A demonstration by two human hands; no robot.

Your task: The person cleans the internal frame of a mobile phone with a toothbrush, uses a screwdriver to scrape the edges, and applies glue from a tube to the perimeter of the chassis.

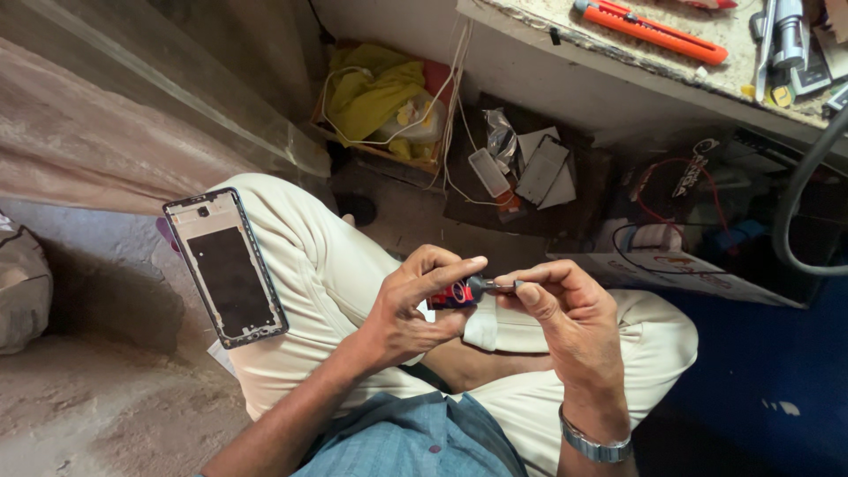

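So both hands are up over the lap, working on a small screwdriver [466, 290] with a red and black handle. The left hand [408, 309] has its fingers curled round the handle, index finger stretched along the top, and the right hand [565, 309] is pinching the metal bit end between thumb and fingertips, so the tool sits right between the two hands above the cream trousers [327, 265]. A phone frame [226, 267], dark in the middle with a pale rim, lies flat on the left knee, well apart from the hands. Packaging-wise: there's a white flat box [671, 269] with coloured print by the right knee, with red wire [658, 190] looped above it, and a small white rectangular pack [488, 171] plus pale flat cartons [541, 168] on the floor ahead. A cardboard box [380, 152] further back holds yellow cloth [375, 93] and white cable. Up on the bench [565, 53] lies an orange utility knife [652, 30].
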